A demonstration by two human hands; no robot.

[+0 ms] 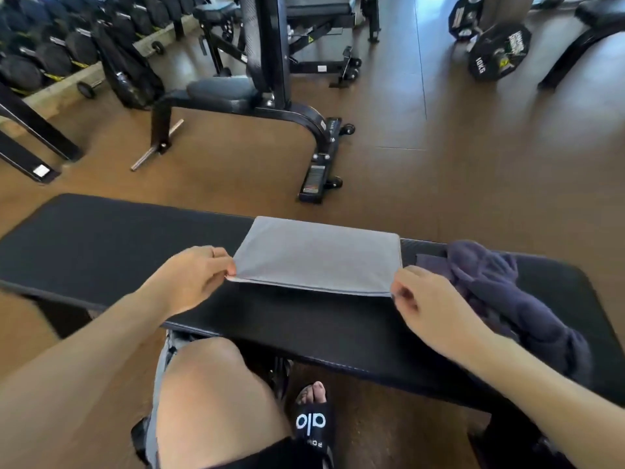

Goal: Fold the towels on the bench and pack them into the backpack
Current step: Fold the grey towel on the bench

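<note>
A light grey towel point(318, 255) lies folded flat in a rectangle on the black padded bench point(111, 238). My left hand point(192, 279) pinches its near left corner. My right hand point(433, 309) pinches its near right corner. A dark purple towel point(500, 289) lies crumpled on the bench just right of the grey one, partly behind my right hand. A black backpack point(125, 69) leans against the dumbbell rack at the far left.
A black adjustable gym bench point(270, 106) with wheels stands on the brown floor beyond my bench. Dumbbells point(50, 52) fill a rack at the top left. Weight plates point(497, 49) lean at the top right. My knee and sandalled foot point(311, 418) are below the bench.
</note>
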